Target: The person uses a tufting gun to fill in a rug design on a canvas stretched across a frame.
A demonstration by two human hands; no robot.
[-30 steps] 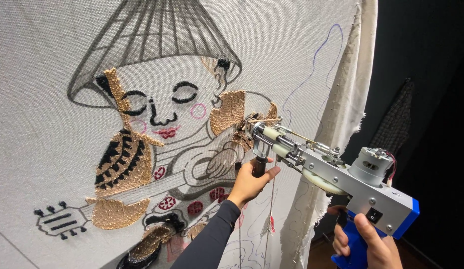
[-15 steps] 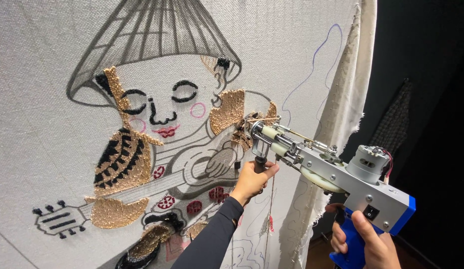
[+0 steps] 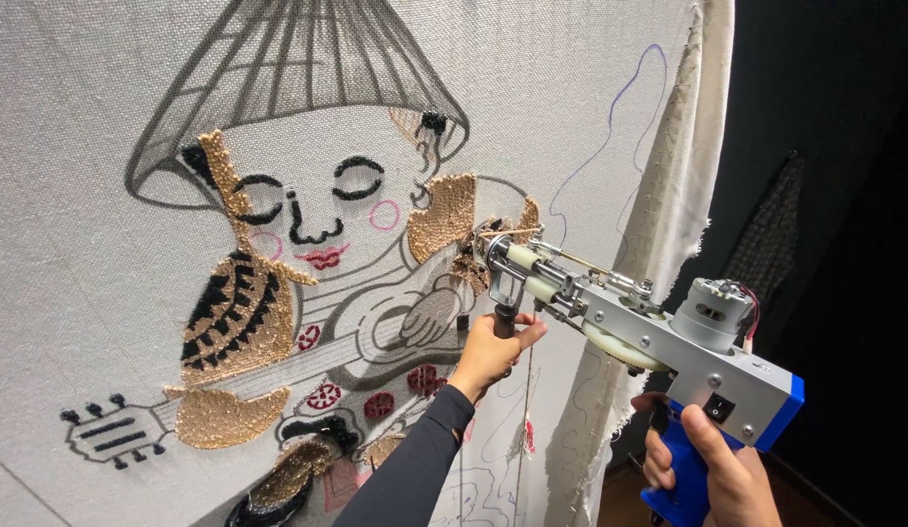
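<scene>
My left hand [image 3: 491, 349] clamps the tufting gun [image 3: 659, 342] front grip; right hand [image 3: 712, 473] clamps its blue handle, needle hidden against the cloth [image 3: 102, 322].

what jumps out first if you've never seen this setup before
The eye lands first on the silver and blue tufting gun at centre right, its tip pressed against the stretched white cloth. The left hand grips the gun's front handle and the right hand holds the blue rear grip at the lower right. Across the cloth spreads a half-filled cartoon figure in a wide conical hat, with gold and black tufted patches.
</scene>
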